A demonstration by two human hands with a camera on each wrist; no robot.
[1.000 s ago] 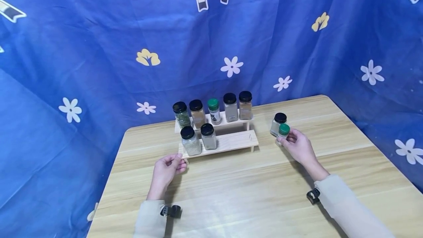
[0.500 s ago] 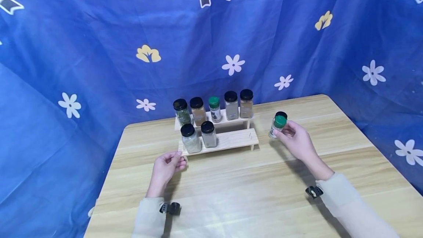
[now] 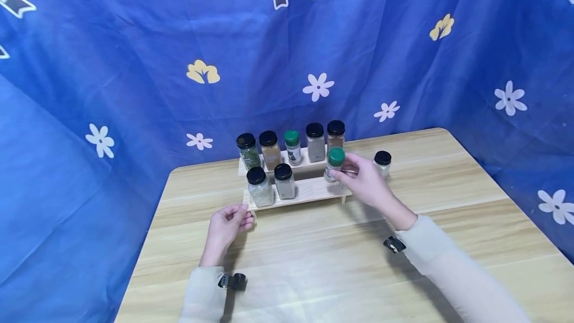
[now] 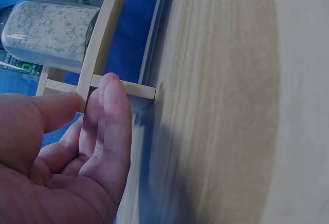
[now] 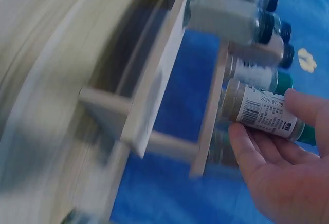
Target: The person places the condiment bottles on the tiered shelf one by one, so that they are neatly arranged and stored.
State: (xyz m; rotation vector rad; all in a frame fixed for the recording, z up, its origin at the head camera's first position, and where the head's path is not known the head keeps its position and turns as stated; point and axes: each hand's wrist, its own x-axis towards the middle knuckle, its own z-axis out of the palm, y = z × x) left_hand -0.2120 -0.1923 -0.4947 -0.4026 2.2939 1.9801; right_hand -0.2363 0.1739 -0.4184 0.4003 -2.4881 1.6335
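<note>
A two-tier wooden spice rack [image 3: 308, 192] stands at the back of the table. My left hand [image 3: 225, 227] pinches the left end of its lower shelf, thumb against the board's edge [image 4: 81, 99] and fingers on the other side. With my right hand [image 3: 368, 183] I hold a small green-lidded spice jar [image 3: 335, 157] upright over the right part of the lower shelf. Its printed label [image 5: 267, 112] faces the right wrist camera, between thumb and fingers. Two black-lidded jars, one at the left end [image 3: 261, 191] and one beside it [image 3: 284, 186], share that shelf.
Several jars line the upper tier, among them a green-lidded one [image 3: 293, 151] and a brown-filled one [image 3: 335, 136] at the right end, partly hidden. One black-lidded jar [image 3: 382, 161] stands on the table [image 3: 314, 263] to the right of the rack. A blue patterned cloth [image 3: 251, 64] hangs behind.
My right hand has lifted the green-lidded jar from beside the black-lidded jar and carried it left to over the lower shelf. The left hand stays at the rack's end.
</note>
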